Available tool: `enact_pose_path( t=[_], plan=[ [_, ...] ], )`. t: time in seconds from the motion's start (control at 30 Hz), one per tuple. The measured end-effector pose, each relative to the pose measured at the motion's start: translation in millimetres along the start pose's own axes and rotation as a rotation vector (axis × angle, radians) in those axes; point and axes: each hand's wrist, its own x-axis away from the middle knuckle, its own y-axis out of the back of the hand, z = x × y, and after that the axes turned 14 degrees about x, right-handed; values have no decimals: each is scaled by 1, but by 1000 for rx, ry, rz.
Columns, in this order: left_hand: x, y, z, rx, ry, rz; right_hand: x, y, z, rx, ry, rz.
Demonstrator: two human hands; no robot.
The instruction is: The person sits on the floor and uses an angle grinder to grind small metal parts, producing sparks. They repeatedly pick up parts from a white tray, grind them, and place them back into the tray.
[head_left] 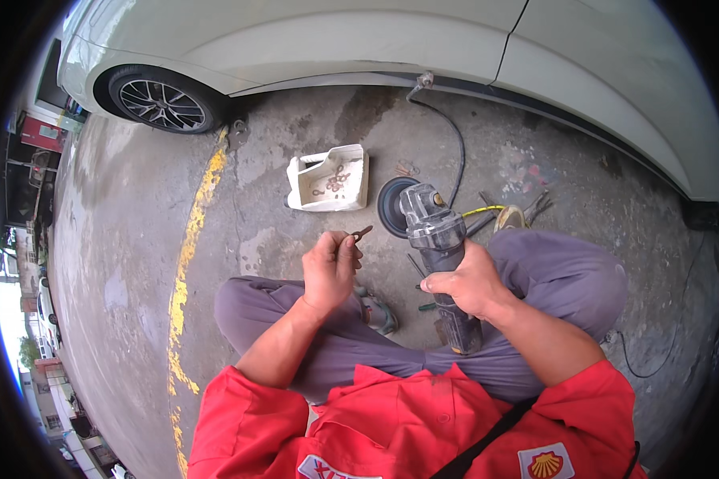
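Observation:
My left hand point(330, 267) pinches a small brown, rusty-looking metal piece point(363, 233) between thumb and fingers. Its tip points toward the grinder; the rest is hidden by my fingers. In my right hand point(473, 283) is a dark angle grinder point(438, 231), gripped round its body with the head away from me. The grinder's round black disc point(391, 206) faces left, a short gap from the metal piece. Whether it spins I cannot tell. Beyond my left hand stands a cut-open white plastic jug point(297, 185) with several copper-coloured ring-ended pieces point(335, 184) inside.
Several similar small pieces point(407, 168) lie on the concrete beside the disc. A dark hose point(460, 144) runs toward the white car point(359, 40). Tools and a yellow cord point(483, 210) lie near my right shoe point(510, 218). A worn yellow line point(196, 227) crosses the floor.

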Motion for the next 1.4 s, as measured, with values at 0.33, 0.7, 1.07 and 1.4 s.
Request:
enact_pose_path(
  t=[0.33,0.7,1.07,1.4],
  plan=[
    [1,3,6,301,109,66,-5,-2,-7,1,-15,8],
    [-10,10,9,682,465,97,5,1,6,-41,39,-44],
    [-18,-3,2,680,626,75,11,3,15,110,60,-25],
    [-19,4,1,770,704,34,4,0,1,39,70,-34]
  ],
)
